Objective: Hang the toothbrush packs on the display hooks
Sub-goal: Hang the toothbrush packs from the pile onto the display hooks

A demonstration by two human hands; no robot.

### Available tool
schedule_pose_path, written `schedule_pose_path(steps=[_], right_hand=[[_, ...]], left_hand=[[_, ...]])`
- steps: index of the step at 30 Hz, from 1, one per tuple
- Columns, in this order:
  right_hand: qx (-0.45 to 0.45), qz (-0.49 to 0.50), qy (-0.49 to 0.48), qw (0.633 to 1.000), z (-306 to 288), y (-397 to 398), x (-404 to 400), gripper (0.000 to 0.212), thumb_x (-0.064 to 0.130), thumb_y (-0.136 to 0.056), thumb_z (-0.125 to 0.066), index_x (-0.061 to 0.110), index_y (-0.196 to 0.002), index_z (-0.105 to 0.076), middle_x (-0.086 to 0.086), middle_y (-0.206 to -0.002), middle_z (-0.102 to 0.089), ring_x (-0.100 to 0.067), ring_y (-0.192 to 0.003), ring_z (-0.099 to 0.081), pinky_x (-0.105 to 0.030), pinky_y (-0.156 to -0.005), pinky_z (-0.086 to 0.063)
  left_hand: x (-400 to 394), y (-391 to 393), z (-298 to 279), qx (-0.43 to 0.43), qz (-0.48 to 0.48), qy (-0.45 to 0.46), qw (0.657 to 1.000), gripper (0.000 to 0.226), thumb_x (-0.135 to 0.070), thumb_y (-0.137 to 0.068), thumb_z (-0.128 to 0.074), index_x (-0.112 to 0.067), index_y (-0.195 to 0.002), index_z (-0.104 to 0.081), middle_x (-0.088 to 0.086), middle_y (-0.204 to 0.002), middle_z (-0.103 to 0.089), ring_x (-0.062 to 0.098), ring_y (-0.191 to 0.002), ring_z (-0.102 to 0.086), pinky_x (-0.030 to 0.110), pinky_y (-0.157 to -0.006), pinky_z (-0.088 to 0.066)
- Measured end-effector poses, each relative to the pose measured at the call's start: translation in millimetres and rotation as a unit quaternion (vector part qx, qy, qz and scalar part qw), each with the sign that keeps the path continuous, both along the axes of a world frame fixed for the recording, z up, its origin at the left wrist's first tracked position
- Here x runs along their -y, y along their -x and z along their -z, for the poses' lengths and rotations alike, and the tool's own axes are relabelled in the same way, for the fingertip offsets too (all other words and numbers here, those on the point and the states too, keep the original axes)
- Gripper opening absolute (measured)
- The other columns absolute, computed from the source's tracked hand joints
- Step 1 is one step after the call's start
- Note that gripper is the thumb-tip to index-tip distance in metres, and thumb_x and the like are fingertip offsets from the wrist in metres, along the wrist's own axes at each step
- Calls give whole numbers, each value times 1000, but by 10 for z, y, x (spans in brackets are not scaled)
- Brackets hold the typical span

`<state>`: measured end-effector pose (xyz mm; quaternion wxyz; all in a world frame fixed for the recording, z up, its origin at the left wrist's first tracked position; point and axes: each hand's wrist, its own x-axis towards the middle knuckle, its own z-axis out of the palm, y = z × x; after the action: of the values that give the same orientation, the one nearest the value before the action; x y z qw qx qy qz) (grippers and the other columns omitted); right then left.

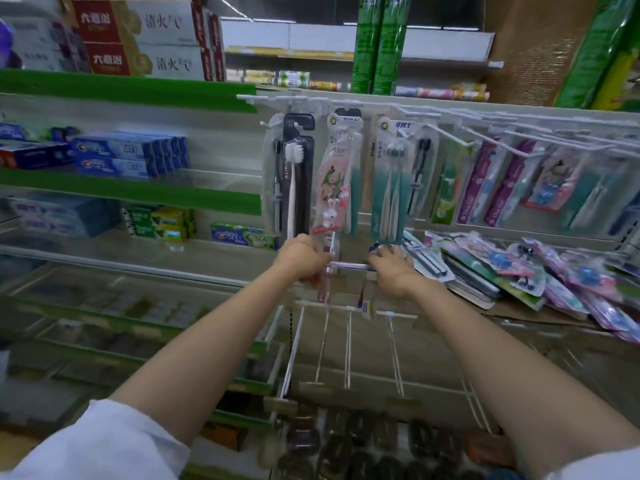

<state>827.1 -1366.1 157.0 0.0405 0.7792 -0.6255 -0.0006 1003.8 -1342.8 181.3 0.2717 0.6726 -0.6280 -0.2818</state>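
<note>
Far left: toothpaste boxes stacked on green-edged shelves, no part of the job.

Centre, upper row: toothbrush packs already hung on the white display hooks — a black pack, a cartoon rabbit pack, a teal pack, all dangling with long axes vertical.

Just below those: left hand curled tight around the left end of a thin pack, fingers closed on it. Pack held edge-on toward the camera, long axis running roughly level, left to right, between the two hands; too blurred to read its print or find its hang hole. Right hand gripping the right end of the same pack, fingers curled over its top edge. Both hands at much the same height and reach, neither plainly nearer the hooks.

Lower centre: a row of bare hooks jutting toward the camera beneath the hands, nothing on them.

Right: a loose pile of packs lying flat on cardboard, just beside the right hand, waiting to be hung.

Judged step: pack in hand, not yet on a hook. Filled hooks lie above and beyond the hands, bare ones below and nearer; either way the pack probably needs turning from level to upright, hang hole leading, before sliding onto a prong. Risk: missing the prong tip.
</note>
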Motion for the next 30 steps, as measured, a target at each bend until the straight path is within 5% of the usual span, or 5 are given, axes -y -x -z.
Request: schedule_pose_path(steps=[4,8,14,20,30], right_hand=[[26,-34,4,999,58,132,-55,41,5,-94,-41,17,-132,-43,-11,-139,-34,-31,-128,-24,-42,-102,-27],[33,-81,18,996,63,240,-176,53,-4,-89,-39,18,-138,-37,-11,-137,-34,-31,-127,-24,-38,-99,-27],[74,-127,22,989,31,287,-309,59,-5,-84,-40,17,-139,-36,-10,-133,-36,-30,-125,-26,-38,-102,-28],[129,-187,-13,974,-128,400,-386,61,45,-94,-46,22,-147,-27,-8,-135,-37,-27,-123,-32,-38,-106,-29],[130,26,-36,991,-40,969,-185,48,40,-100,-32,15,-142,-36,-11,-152,-26,-34,-139,-20,-42,-110,-24]], left_hand=[[-231,281,28,-42,-24,28,998,33,-25,-92,-51,-11,-119,-37,21,-91,-69,32,-68,-71,44,-66,-59],[-453,490,56,-62,-48,32,996,39,-23,-95,-45,-15,-133,-44,23,-87,-71,34,-74,-71,45,-73,-59],[-656,695,65,-147,-122,45,981,34,-25,-93,-52,-16,-126,-58,17,-118,-63,34,-95,-65,42,-90,-53],[-700,865,-51,-160,-216,194,943,18,-13,-88,-60,-9,-105,-67,12,-110,-65,25,-102,-60,28,-88,-46],[-481,1075,-347,-80,-180,252,947,20,0,-87,-54,-20,-86,-51,8,-110,-55,23,-93,-51,27,-77,-36]])
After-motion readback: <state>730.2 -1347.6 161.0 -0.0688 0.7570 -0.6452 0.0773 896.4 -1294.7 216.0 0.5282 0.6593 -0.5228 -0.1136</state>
